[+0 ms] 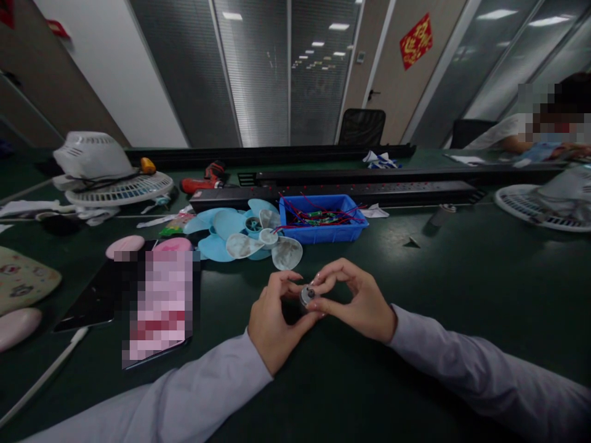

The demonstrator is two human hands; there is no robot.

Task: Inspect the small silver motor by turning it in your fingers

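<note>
My left hand (272, 320) and my right hand (357, 298) meet over the dark green table (462, 277), both pinching a small round silver part (307, 296) with a dark centre. Fingers of both hands are curled around it, just above the tabletop. Behind the hands lie a light blue fan blade (221, 231) and a smaller clear fan blade (265, 243). A blue bin (323, 218) with red wires and small parts stands behind those.
A white fan housing and grille (108, 178) sits at back left, another grille (538, 206) at right. A phone (90, 301) and a blurred screen (161, 301) lie at left. Black rails (346, 187) cross the back, with a red tool (203, 179). Another person (545, 126) sits far right.
</note>
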